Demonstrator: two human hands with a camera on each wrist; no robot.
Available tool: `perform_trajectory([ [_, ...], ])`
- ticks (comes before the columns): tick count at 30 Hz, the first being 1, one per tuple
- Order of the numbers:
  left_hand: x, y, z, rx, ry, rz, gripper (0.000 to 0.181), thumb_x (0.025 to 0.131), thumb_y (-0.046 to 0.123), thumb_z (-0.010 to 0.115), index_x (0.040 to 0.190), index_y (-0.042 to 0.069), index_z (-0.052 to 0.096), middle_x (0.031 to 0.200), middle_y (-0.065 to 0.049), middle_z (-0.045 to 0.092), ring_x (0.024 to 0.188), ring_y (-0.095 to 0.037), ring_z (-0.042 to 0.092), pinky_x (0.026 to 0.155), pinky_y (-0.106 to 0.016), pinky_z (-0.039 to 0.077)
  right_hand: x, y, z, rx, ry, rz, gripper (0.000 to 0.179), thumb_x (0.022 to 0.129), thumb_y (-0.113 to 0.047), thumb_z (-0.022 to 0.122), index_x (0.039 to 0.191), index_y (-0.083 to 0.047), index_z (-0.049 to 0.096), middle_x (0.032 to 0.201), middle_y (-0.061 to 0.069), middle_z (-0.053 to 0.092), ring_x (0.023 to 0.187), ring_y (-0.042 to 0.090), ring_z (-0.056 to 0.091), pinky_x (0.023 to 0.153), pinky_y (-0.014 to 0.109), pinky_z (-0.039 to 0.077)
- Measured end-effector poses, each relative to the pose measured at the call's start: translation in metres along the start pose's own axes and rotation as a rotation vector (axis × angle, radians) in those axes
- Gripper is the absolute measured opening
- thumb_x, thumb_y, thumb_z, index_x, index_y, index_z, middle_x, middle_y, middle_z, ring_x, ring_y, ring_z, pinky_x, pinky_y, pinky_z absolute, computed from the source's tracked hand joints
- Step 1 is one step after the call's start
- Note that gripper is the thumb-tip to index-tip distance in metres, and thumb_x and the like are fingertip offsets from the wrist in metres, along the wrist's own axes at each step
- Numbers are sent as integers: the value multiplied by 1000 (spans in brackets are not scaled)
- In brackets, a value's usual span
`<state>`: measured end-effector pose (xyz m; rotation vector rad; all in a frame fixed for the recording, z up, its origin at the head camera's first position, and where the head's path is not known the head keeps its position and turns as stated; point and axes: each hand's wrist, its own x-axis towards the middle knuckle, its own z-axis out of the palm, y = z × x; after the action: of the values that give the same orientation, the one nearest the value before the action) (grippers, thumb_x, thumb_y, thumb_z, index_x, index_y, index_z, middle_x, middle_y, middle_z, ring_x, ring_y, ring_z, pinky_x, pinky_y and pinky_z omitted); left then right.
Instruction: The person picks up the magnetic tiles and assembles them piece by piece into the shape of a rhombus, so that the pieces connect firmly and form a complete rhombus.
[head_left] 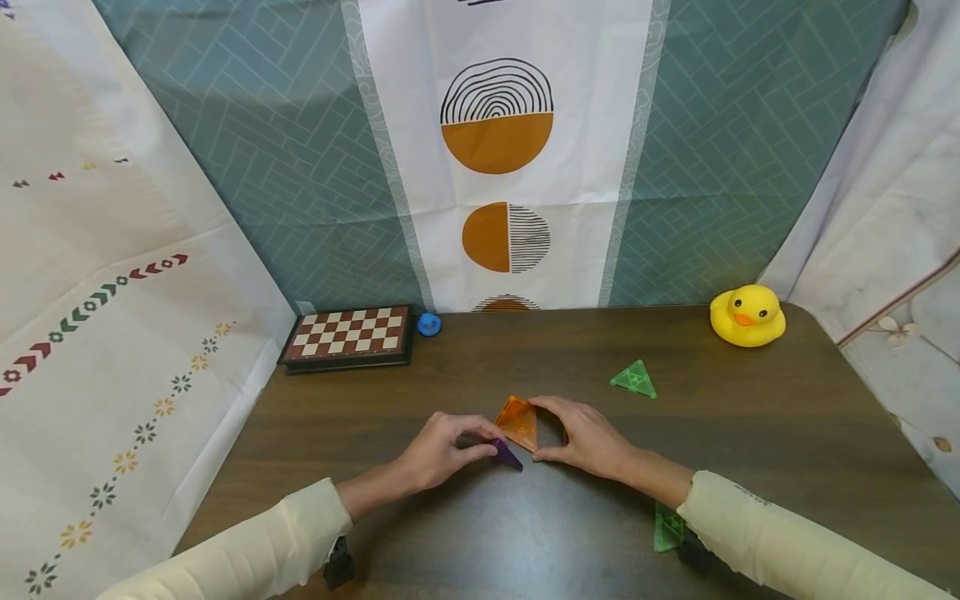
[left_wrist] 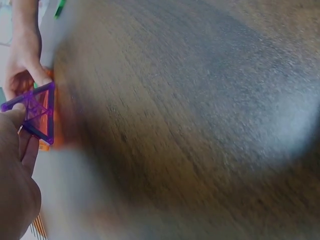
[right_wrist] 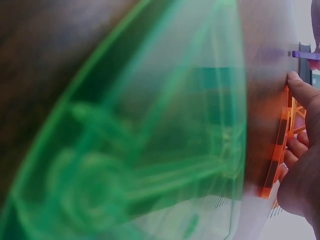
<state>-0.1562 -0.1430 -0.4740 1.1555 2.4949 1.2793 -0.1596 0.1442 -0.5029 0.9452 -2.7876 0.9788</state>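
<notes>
Hands (head_left: 444, 450) (head_left: 588, 437) hold purple, orange tiles (head_left: 507, 455) (head_left: 519, 423); sleeve mark (head_left: 752, 495) illegible.

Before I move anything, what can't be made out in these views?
- Head: the right part of the near green tile, hidden by the right sleeve.
- Left wrist: part of the orange piece, behind the purple tile; the left hand, cut off by the left edge.
- Right wrist: the full outline of a green piece, blurred and cut off by the frame edges.
</notes>
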Motion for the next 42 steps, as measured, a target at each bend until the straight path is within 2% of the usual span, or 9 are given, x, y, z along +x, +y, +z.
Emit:
perform_trajectory([
  [6, 5, 0, 5, 8, 7, -22, 20, 95, 12, 82, 114, 14, 80, 113, 7, 78, 100, -6, 74, 97, -29, 57, -1, 2, 0, 3, -1, -9, 81, 82, -36, 94, 147, -5, 59, 143, 13, 66, 126, 33, 66, 106, 53, 53],
  [18, 12, -1, 13, 36, 29, -21, 19, 94, 11, 82, 112, 15, 80, 110, 7, 79, 100, -5, 74, 98, -29, 57, -1, 3, -2, 25, 0, -28, 80, 82, -35, 94, 147, -4, 58, 141, 14, 66, 124, 32, 67, 104, 53, 54],
  [42, 18, -5, 19, 100, 69, -43, 23, 93, 14, 83, 115, 16, 80, 114, 7, 79, 105, -6, 74, 99, -30, 57, -1, 1, -2, 30, -9, -25, 82, 81, -34, 95, 147, -3, 58, 142, 16, 66, 125, 33, 67, 105, 53, 53],
])
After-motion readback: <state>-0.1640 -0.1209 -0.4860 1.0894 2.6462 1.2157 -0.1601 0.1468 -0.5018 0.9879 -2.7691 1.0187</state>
